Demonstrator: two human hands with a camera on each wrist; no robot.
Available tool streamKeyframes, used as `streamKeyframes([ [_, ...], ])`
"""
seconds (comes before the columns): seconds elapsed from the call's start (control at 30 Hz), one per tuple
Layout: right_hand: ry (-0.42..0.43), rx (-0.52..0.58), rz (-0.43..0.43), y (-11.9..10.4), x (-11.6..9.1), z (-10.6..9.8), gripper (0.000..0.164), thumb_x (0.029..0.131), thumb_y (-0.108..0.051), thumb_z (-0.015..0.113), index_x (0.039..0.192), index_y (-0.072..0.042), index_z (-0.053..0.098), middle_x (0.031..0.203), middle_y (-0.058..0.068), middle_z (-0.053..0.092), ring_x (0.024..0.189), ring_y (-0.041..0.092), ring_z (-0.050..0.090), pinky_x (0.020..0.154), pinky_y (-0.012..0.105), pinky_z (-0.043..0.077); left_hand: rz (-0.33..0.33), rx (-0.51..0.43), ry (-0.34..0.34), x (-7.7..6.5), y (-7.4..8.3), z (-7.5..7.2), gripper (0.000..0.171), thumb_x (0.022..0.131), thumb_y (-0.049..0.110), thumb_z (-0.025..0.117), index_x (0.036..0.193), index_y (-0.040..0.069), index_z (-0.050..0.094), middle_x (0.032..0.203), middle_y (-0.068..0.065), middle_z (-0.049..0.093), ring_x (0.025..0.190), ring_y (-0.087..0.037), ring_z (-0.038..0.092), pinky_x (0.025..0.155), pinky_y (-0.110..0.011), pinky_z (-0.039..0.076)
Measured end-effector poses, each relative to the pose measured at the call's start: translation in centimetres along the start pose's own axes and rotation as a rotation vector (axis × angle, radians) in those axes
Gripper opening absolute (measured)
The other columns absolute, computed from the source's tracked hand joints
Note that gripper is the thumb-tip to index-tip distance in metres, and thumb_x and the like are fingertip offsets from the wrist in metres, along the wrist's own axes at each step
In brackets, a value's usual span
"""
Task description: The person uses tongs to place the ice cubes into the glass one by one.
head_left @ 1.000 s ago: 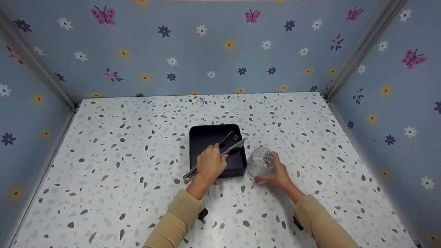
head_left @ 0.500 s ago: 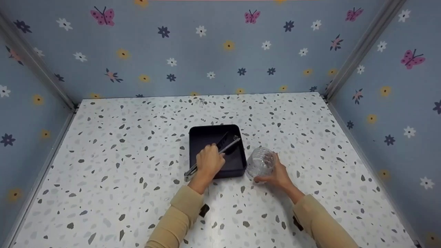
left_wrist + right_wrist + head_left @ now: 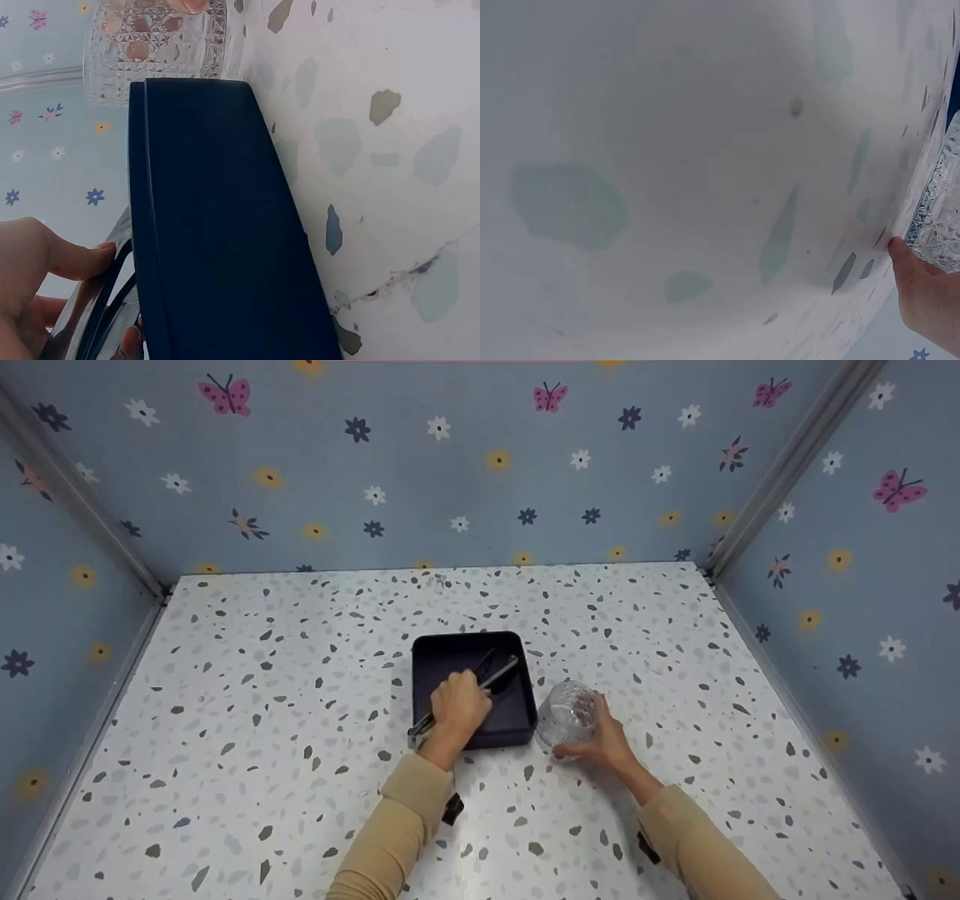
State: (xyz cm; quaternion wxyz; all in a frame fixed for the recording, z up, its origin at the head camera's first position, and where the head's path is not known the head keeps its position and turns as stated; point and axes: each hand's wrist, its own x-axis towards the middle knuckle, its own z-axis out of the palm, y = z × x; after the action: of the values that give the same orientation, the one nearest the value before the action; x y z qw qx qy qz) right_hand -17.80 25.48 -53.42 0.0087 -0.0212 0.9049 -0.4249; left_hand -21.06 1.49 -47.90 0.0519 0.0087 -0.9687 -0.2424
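Note:
A pair of metal tongs [image 3: 500, 672] slants across a dark navy square box [image 3: 439, 664] in the head view, with my left hand [image 3: 459, 703] curled round its middle. The tips reach into the box's right half; the hinged end sticks out past the near left corner. In the left wrist view, the thumb presses one arm of the tongs [image 3: 94, 300] beside the box wall [image 3: 210, 210]. Right of the box stands a clear patterned glass [image 3: 568, 711]. My right hand [image 3: 606, 744] grips its right side, thumb low at the near side; the glass [image 3: 941, 202] shows partly in the right wrist view.
The box and glass stand side by side on a white speckled table [image 3: 262, 697]. Blue panels [image 3: 450, 472] with flowers and butterflies enclose the back and both sides.
My left hand has shifted slightly, drawing the tongs' tips from the box's right rim back inward. A small clear piece seen near the tips earlier no longer shows distinctly. Right hand and glass stay still.

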Motion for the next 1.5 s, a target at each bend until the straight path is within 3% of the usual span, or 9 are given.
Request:
streamKeyframes([
  [0.17,-0.010,0.014,0.003,0.0,0.0,0.0,0.105,0.046,-0.031,0.087,0.130,-0.006,0.029,0.126,0.022,0.043,0.117,0.035,0.039,0.096,0.044,0.031,-0.019,0.021,0.011,0.4,0.0,0.5,0.022,0.077,0.023,0.065,0.082,0.002,0.065,0.076,-0.013,0.063,0.064,-0.031,0.060,0.054,-0.042,0.046],
  [0.37,-0.025,0.006,0.027,-0.1,0.0,-0.1,0.116,0.048,-0.032,0.086,0.136,0.000,0.018,0.132,0.025,0.035,0.122,0.035,0.033,0.098,0.043,0.027,-0.023,0.002,0.017,0.8,0.2,0.9,0.018,0.078,0.020,0.066,0.082,0.003,0.065,0.075,-0.013,0.063,0.063,-0.030,0.060,0.054,-0.041,0.047],
  [0.67,-0.004,0.003,0.001,0.0,0.1,-0.1,0.106,0.045,-0.030,0.087,0.130,-0.005,0.028,0.126,0.021,0.044,0.117,0.034,0.040,0.096,0.044,0.030,-0.028,-0.006,0.010,1.3,0.7,1.4,0.018,0.081,0.020,0.064,0.082,0.002,0.064,0.075,-0.013,0.062,0.064,-0.029,0.060,0.055,-0.039,0.047],
  [0.97,-0.016,0.002,0.004,0.0,0.1,-0.1,0.113,0.047,-0.030,0.087,0.135,0.000,0.021,0.130,0.026,0.038,0.120,0.037,0.036,0.098,0.045,0.027,-0.029,0.026,0.022,1.8,1.3,2.1,0.018,0.081,0.019,0.064,0.085,0.001,0.065,0.078,-0.013,0.064,0.066,-0.028,0.062,0.056,-0.039,0.048],
  [1.5,-0.004,-0.039,0.009,-0.1,0.0,0.0,0.110,0.047,-0.032,0.087,0.133,-0.004,0.025,0.126,0.024,0.042,0.117,0.036,0.039,0.095,0.045,0.031,-0.027,0.037,0.055,2.3,1.9,2.6,0.008,0.078,0.010,0.064,0.081,0.004,0.068,0.080,-0.013,0.065,0.069,-0.030,0.062,0.056,-0.040,0.049],
])
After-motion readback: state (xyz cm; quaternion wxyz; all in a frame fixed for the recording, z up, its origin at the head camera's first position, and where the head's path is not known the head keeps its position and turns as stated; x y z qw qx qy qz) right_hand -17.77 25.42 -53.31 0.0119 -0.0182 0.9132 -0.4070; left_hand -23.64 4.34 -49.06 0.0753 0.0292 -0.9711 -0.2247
